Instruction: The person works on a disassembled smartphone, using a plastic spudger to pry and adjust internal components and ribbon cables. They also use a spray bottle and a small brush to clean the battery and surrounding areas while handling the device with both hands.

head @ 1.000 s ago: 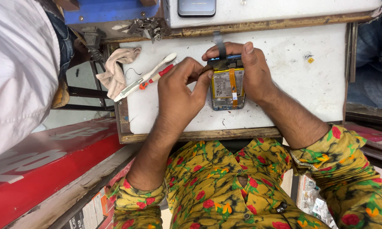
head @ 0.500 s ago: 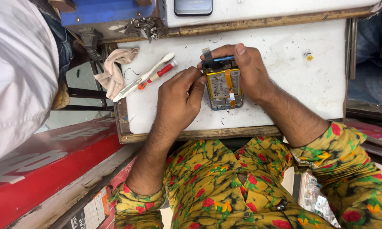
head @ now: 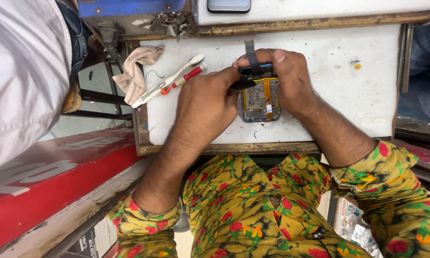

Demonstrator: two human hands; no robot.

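An opened phone [head: 259, 101] lies back-up on the white work board [head: 329, 95], showing its yellow battery and an orange ribbon cable. My left hand [head: 205, 102] pinches the phone's upper left corner with thumb and forefinger. My right hand [head: 291, 79] grips the phone's top end from the right, thumb across the dark upper part. A thin grey strip [head: 250, 53] rises from the top end between my fingertips. What my left fingertips hold there is hidden.
A white toothbrush [head: 165, 85] and a red-handled tool [head: 188, 75] lie left of my hands, beside a crumpled beige cloth [head: 136, 71]. Another phone [head: 228, 5] rests on the far ledge. A person in a white shirt [head: 19, 76] stands at left above a red counter [head: 48, 186].
My left hand has slid from the phone's left side to its upper corner. The grey strip, bent low half a second ago, stands upright again. The phone sits slightly further right.
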